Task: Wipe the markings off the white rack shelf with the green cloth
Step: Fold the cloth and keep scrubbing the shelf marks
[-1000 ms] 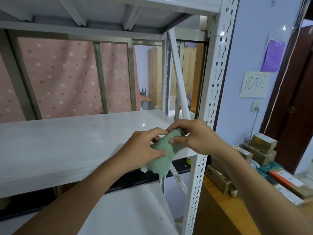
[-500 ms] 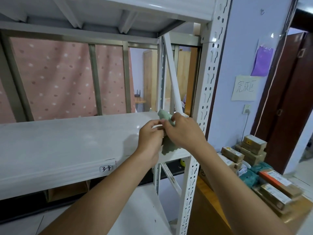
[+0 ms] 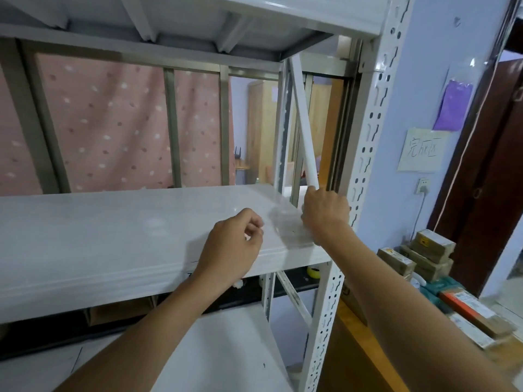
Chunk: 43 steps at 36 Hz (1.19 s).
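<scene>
Two bare hands reach over the white rack shelf (image 3: pixel 99 230), the broad pale board that fills the middle of the view, with a second shelf board (image 3: pixel 223 355) below it at 6 o'clock and the underside of a third overhead at 12 o'clock. The perforated upright post (image 3: pixel 365 171) of the rack stands at 3 o'clock from the shelf's centre, and a slanted white brace (image 3: pixel 302 128) runs down behind it to the shelf's right end. Beyond the rack hangs a pink spotted curtain (image 3: pixel 113 123) at 10 o'clock. At 4 o'clock, on a wooden worktop (image 3: pixel 359 360), lie stacked cardboard boxes (image 3: pixel 430 256). A handwritten paper sign (image 3: pixel 421 149) is stuck to the wall at 3 o'clock. The right hand (image 3: pixel 325 215) is curled shut at the shelf's right end, just beside the foot of the brace, over a greyish smudged patch (image 3: pixel 285 224); whether it is gripping anything cannot be told. The left hand (image 3: pixel 232 247) hovers at the shelf's front edge with its fingers loosely curled, thumb and forefinger nearly meeting, pinching nothing visible. The green cloth cannot be seen; it may be hidden under the right hand.
</scene>
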Tool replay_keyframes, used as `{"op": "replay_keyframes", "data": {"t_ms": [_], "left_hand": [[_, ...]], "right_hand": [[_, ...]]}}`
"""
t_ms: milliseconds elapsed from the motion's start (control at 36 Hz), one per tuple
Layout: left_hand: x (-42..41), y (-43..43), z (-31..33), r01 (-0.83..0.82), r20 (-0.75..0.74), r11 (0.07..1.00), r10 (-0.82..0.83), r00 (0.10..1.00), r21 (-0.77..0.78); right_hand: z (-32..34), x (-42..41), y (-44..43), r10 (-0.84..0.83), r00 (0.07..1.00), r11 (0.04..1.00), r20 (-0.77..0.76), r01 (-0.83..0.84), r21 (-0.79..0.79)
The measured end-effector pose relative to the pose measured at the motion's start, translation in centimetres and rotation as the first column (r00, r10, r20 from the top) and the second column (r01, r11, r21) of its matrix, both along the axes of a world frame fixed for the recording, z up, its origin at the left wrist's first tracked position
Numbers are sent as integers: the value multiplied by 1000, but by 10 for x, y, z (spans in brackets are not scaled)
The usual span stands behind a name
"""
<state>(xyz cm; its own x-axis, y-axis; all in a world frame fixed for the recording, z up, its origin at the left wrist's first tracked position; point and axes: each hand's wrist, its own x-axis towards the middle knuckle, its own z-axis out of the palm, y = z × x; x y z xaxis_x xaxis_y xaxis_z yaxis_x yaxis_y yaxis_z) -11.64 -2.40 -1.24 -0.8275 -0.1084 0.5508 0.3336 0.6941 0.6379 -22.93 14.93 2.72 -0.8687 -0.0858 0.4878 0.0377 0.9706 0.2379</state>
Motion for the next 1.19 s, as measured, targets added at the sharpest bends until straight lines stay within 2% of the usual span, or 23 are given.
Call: {"op": "replay_keyframes", "data": {"t_ms": [83, 167, 250, 333, 528, 722, 917, 1028, 1139, 1194], "left_hand": [[7, -13, -5, -73, -37, 981, 68, 997, -179], [14, -23, -11, -102, -88, 950, 79, 993, -296], [18, -35, -19, -127, -156, 911, 71, 985, -392], [19, -48, -27, -157, -213, 900, 74, 974, -407], [22, -69, -37, -185, -312, 896, 56, 949, -403], [20, -86, -53, -212, -446, 861, -20, 895, -463], [30, -105, -70, -288, -554, 846, -11, 833, -449], [34, -124, -75, -351, -588, 825, 28, 808, -443], [33, -135, -71, -358, -591, 814, 22, 806, -457], [32, -135, -66, -347, -595, 801, -14, 804, -487]], "right_hand": [[-17, -6, -4, 31, 993, 998, 115, -25, -53], [-27, -11, -9, 57, 988, 996, 146, -46, -76], [-23, -13, -9, 68, 978, 978, 196, -26, -207], [-21, -12, -6, 87, 975, 963, 202, -30, -269], [-22, -11, -8, 156, 958, 963, 240, -93, -253], [-27, -10, -42, 351, 912, 921, 213, -295, -253], [-36, 18, -116, 602, 781, 793, 168, -559, -243], [-43, 39, -152, 742, 661, 667, 113, -707, -235], [-46, 48, -167, 822, 562, 565, 87, -790, -239], [-47, 49, -167, 824, 562, 561, 72, -792, -240]]}}
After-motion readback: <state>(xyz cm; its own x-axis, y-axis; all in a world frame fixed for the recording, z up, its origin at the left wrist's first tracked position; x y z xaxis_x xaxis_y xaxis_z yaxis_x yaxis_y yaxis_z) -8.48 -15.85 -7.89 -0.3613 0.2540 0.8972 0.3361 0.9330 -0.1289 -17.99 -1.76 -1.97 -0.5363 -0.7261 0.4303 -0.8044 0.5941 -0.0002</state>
